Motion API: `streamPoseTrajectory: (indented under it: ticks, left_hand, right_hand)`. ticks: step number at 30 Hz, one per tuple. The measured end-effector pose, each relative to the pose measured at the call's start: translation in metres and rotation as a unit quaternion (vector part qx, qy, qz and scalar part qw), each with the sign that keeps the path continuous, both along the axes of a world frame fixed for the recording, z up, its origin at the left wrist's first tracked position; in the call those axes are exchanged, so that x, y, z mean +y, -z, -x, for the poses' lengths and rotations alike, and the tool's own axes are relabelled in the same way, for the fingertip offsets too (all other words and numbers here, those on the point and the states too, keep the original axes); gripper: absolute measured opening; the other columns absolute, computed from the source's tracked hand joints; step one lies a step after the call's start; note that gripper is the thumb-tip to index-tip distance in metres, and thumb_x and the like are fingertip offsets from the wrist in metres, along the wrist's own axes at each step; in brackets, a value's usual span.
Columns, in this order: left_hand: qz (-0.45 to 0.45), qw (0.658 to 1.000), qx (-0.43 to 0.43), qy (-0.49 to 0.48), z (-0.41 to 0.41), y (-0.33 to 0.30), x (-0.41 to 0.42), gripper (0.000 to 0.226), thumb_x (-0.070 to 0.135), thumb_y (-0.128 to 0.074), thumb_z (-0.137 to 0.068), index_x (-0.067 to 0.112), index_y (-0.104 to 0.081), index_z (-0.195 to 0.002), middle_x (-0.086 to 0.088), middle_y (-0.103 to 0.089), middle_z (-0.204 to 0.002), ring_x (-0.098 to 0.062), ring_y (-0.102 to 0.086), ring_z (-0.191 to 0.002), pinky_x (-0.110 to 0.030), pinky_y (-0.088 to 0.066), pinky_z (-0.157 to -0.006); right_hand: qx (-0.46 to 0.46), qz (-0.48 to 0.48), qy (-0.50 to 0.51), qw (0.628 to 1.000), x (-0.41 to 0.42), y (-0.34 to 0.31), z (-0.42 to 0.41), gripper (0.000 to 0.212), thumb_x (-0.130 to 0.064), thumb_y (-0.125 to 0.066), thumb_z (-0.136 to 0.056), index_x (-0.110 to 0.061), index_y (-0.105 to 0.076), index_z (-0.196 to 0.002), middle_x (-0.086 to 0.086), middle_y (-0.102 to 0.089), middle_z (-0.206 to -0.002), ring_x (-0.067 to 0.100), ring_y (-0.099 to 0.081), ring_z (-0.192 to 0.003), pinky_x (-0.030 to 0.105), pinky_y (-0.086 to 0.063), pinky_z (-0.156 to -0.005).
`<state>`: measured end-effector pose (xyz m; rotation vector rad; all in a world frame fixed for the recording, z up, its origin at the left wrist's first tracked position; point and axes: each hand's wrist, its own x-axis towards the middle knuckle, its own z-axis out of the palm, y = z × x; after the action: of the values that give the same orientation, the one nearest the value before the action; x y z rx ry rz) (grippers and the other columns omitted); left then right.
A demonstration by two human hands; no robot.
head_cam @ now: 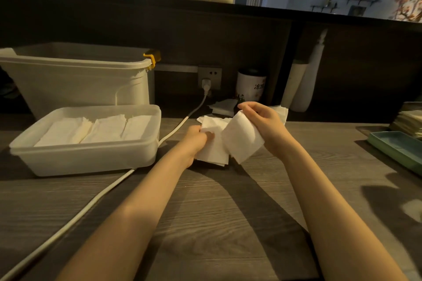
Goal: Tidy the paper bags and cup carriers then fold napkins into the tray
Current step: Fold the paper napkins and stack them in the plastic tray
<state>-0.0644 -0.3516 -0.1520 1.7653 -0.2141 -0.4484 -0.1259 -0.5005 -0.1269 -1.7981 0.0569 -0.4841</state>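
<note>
A translucent plastic tray (pixel 86 159) sits on the wooden counter at the left, holding three rows of folded white napkins (pixel 102 130). Right of it, a small pile of loose white napkins (pixel 213 150) lies flat on the counter. My left hand (pixel 197 141) rests on this pile, fingers pinching its top sheet. My right hand (pixel 260 121) is raised just above and right of the pile, gripping one white napkin (pixel 243 139) that hangs curled from its fingers. More loose napkins (pixel 225 107) lie behind the hands near the wall.
A large translucent bin (pixel 75 80) with a yellow clip stands behind the tray. A white power cable (pixel 91 203) runs from a wall socket (pixel 209 76) across the counter under the tray's corner. A white canister (pixel 251 86), a green tray (pixel 397 150) and stacked paper (pixel 408 121) sit at the right.
</note>
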Motion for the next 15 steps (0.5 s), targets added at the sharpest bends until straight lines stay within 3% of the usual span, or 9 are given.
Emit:
streamPoseTrajectory:
  ticks: [2,5,11,15]
  left_hand:
    - [0.01,1.0,0.02,-0.015,-0.001,-0.001,-0.002,0.033,0.021,-0.044,-0.098,0.014,-0.045,-0.13,-0.009,-0.051,-0.117,-0.024,-0.047,-0.1,-0.039,-0.04,-0.088]
    - [0.001,0.999,0.044,-0.005,0.001,-0.006,-0.004,0.036,0.025,-0.047,-0.096,0.013,-0.045,-0.13,-0.005,-0.05,-0.107,-0.022,-0.049,-0.096,-0.036,-0.041,-0.083]
    - [0.045,0.985,0.096,0.137,0.007,-0.008,-0.002,0.022,0.031,-0.039,-0.099,0.017,-0.056,-0.098,-0.004,-0.064,-0.088,-0.017,-0.062,-0.079,-0.029,-0.05,-0.066]
    - [0.055,0.976,0.138,0.162,0.004,-0.008,-0.003,0.041,0.052,-0.034,-0.095,0.021,-0.053,-0.115,-0.012,-0.065,-0.108,-0.026,-0.064,-0.101,-0.036,-0.051,-0.081]
  right_hand:
    - [0.035,-0.03,-0.064,0.997,0.003,-0.005,0.006,0.011,-0.031,-0.051,-0.094,-0.028,-0.062,-0.097,-0.007,-0.063,-0.086,0.007,-0.062,-0.073,0.021,-0.052,-0.062]
    - [0.089,-0.008,-0.108,0.99,0.006,-0.005,0.006,0.01,-0.032,-0.053,-0.092,-0.03,-0.061,-0.097,-0.006,-0.063,-0.092,0.007,-0.063,-0.079,0.022,-0.053,-0.067]
    - [0.028,0.22,0.041,0.974,0.008,0.01,-0.01,0.01,-0.03,-0.059,-0.09,-0.025,-0.06,-0.099,-0.012,-0.06,-0.091,0.002,-0.057,-0.081,0.017,-0.046,-0.07]
    - [-0.002,0.27,0.091,0.959,0.006,0.016,-0.015,0.011,-0.031,-0.06,-0.09,-0.026,-0.062,-0.099,-0.013,-0.059,-0.09,0.002,-0.055,-0.078,0.021,-0.045,-0.069]
